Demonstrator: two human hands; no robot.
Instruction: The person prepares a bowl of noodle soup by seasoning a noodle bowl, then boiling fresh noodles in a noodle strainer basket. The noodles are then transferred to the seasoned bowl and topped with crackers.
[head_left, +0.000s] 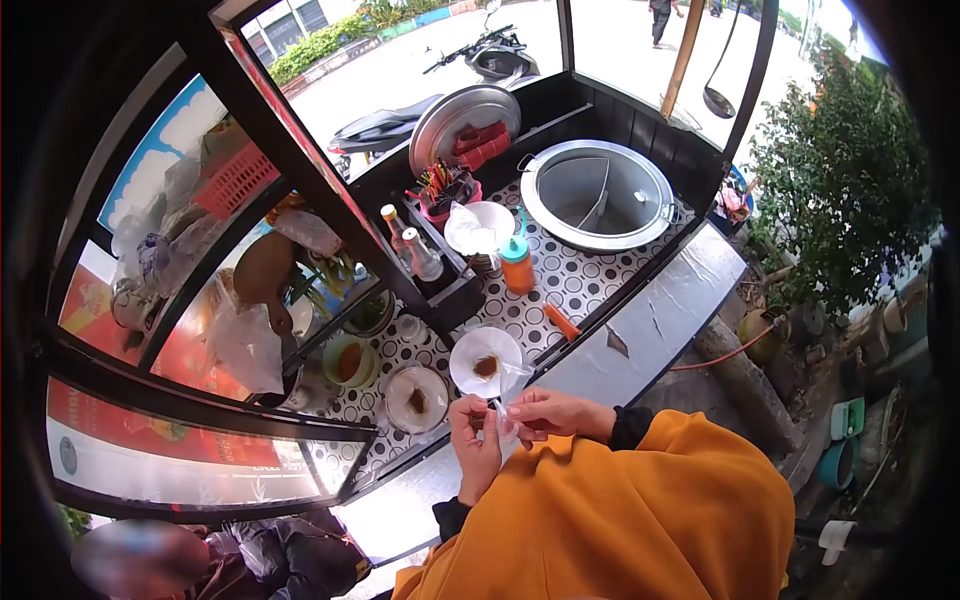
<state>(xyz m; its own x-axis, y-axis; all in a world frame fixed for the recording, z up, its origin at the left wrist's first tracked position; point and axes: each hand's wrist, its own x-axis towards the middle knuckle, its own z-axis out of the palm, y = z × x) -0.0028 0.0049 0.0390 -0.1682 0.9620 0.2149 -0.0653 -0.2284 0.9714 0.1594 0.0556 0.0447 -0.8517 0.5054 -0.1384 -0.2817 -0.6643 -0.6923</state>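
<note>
Clear, thin plastic bag [508, 388] stands upright between both hands, left hand [474, 440] and right hand [553, 412] each pinching its mouth, just below the white paper-lined bowl [485, 361].

A street food cart [600, 330] stands outdoors in daylight, its counter [570, 275] covered in a dotted pattern and framed by dark glass panels [200, 440]. Beyond lie pale pavement [620, 40], a parked motorcycle [440, 90] and a leafy shrub [840, 190].
</note>
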